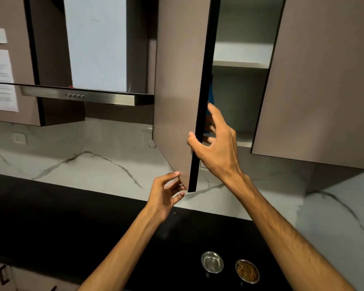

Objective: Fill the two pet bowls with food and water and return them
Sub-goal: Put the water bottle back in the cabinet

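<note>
Nearest us on the black table (72, 217) sit two steel bowls, one (212, 261) clear inside, one (247, 271) holding brown kibble. Higher, our left hand (166, 194) hovers released by the cabinet door's (177, 80) lower corner, while our right hand (216, 143) wraps its grip around the door's dark edge (a blue packet (210, 95) stands behind).

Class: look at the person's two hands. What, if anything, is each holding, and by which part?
The right hand holds the cabinet door by its dark free edge. The left hand touches its bottom corner, gripping nothing.
</note>
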Available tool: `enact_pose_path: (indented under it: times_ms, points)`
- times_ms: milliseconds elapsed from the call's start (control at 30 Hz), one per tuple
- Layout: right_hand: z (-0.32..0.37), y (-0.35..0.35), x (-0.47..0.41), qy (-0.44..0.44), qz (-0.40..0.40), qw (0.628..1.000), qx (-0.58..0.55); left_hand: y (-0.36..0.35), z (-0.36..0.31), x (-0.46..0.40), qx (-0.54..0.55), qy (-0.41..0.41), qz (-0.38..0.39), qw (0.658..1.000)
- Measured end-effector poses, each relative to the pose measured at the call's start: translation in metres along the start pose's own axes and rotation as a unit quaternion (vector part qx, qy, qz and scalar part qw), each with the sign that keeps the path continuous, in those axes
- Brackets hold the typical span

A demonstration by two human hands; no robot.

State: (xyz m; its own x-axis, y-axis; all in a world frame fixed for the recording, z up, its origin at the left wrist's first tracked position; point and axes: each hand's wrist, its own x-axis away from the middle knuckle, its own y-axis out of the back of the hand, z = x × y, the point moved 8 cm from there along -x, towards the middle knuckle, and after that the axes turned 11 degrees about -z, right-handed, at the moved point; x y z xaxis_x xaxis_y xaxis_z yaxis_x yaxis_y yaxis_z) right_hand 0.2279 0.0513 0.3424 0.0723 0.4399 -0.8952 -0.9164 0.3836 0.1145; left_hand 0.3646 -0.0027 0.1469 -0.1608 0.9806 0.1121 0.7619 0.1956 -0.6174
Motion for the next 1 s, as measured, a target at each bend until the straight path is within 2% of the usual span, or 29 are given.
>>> enact_pose_path:
  times_ms: [233,467,800,1000]
  points:
    - [-0.044,0.039,-0.002,-0.018,-0.061,0.998,0.024,-0.045,0.03,-0.018,-0.007,0.029,0.033,0.999]
    - [-0.081,0.066,-0.014,0.073,-0.122,0.988,0.063,-0.088,0.057,-0.045,-0.01,0.058,0.046,0.997]
    - [-0.135,0.089,-0.036,0.057,-0.131,0.983,0.112,-0.127,0.082,-0.092,-0.017,0.063,0.047,0.997]
    - [-0.172,0.093,-0.051,0.037,-0.129,0.97,0.204,-0.146,0.095,-0.122,-0.019,0.06,0.045,0.997]
